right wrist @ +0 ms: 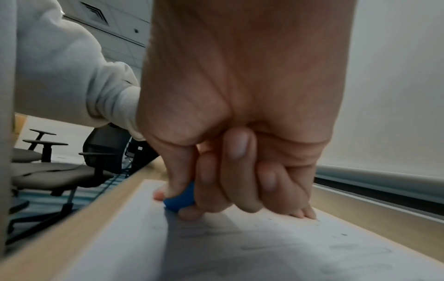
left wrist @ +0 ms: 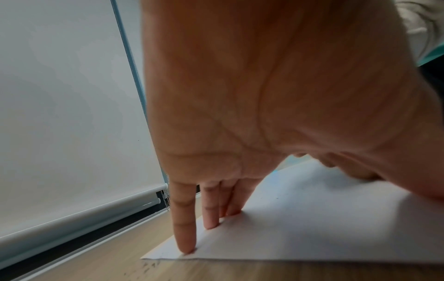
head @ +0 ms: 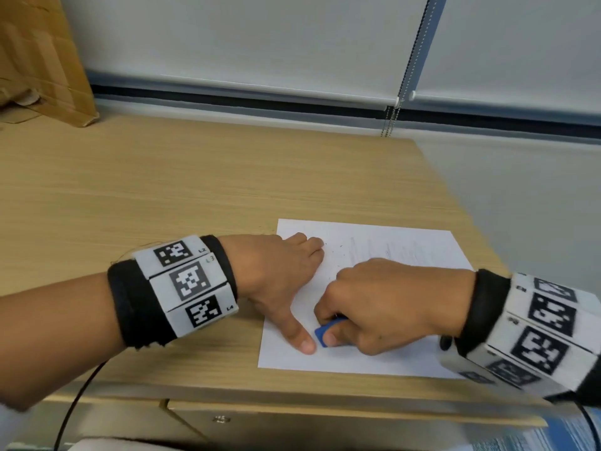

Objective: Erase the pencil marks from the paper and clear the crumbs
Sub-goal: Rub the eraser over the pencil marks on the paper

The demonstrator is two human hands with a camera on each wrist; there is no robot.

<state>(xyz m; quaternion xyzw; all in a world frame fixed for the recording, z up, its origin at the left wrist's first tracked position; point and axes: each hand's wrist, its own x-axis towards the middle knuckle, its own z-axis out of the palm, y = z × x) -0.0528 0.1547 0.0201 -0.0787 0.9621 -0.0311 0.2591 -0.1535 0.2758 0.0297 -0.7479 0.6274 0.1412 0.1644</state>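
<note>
A white sheet of paper [head: 390, 242] lies on the wooden desk [head: 195, 190], near its right front corner. Faint pencil marks [head: 390, 252] and small dark crumbs [head: 338, 252] show on its far half. My left hand [head: 286, 271] lies flat on the paper's left side, fingers straight, thumb spread toward me. Its fingertips [left wrist: 188, 249] press the sheet [left wrist: 312, 218] near its edge. My right hand [head: 374, 304] pinches a blue eraser [head: 323, 333] against the paper beside the left thumb. In the right wrist view the eraser [right wrist: 180, 197] sits between thumb and curled fingers on the paper [right wrist: 216, 247].
A cardboard box [head: 42, 60] stands at the desk's back left. Window blinds with a bead chain [head: 406, 60] run behind the desk. The desk's right edge [head: 455, 196] passes close to the paper. Crumbs [left wrist: 149, 265] lie on the wood. Office chairs [right wrist: 55, 171] stand beyond.
</note>
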